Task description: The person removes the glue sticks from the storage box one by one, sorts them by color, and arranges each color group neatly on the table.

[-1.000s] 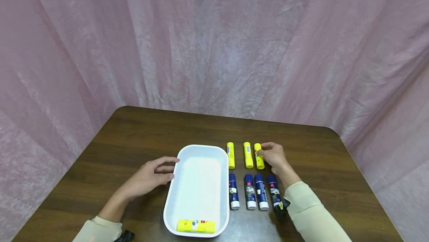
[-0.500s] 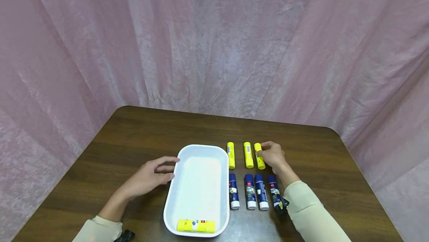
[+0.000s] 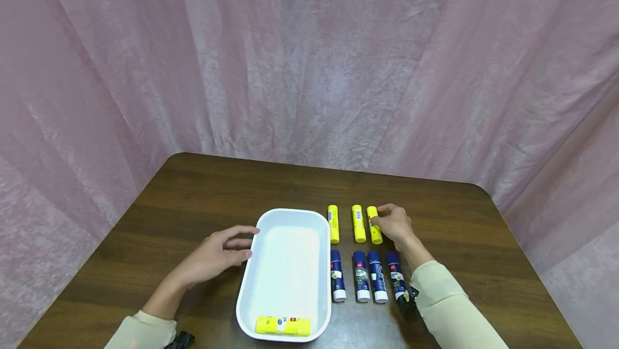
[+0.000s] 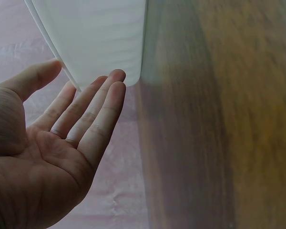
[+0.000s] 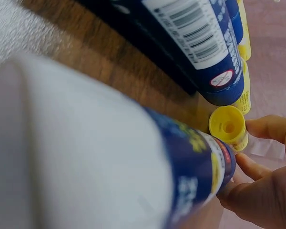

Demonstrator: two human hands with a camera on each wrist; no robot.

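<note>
Fingers of the right hand (image 3: 394, 225) pinch the rightmost yellow glue stick (image 3: 374, 225), lying on the table (image 3: 203, 198) beside two other yellow sticks, above a row of four blue glue sticks (image 3: 367, 275); left hand (image 3: 213, 256), fingers straight, touches the white tray (image 3: 290, 220) rim

A yellow glue stick (image 3: 374, 225) is pinched by the right hand (image 3: 394, 224), lying flat on the table, capped, lengthwise away from the person. A white oval tray (image 3: 251, 274) is touched at its far left rim by the left hand's (image 3: 213, 256) straight fingertips (image 4: 115, 78).
</note>
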